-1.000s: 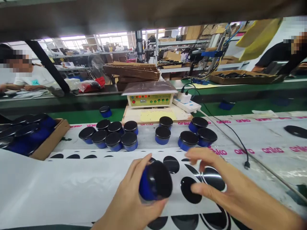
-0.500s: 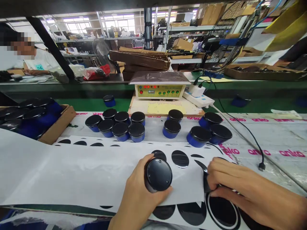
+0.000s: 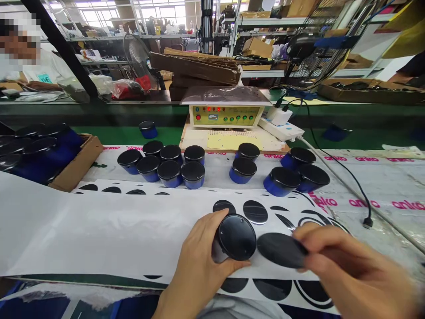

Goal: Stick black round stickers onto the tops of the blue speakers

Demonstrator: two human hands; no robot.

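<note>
The person's left hand [image 3: 195, 259] grips a black-topped cylinder [image 3: 237, 238], its fingers [image 3: 217, 218] curled around the far left side and the thumb along the near side. The round top, marked with small dots near its rim, faces up and toward the viewer.

The right hand [image 3: 360, 272], slightly blurred, pinches a thin black disc [image 3: 281, 250] by its right edge between thumb and fingers. The rest of the disc extends left from that grip, above a white sheet [image 3: 99, 239], ending just beside the cylinder's right rim; whether they touch is unclear.

Beyond, blue-sided cylinders [image 3: 193, 175] stand grouped on the film-covered desk [image 3: 388, 177].
</note>
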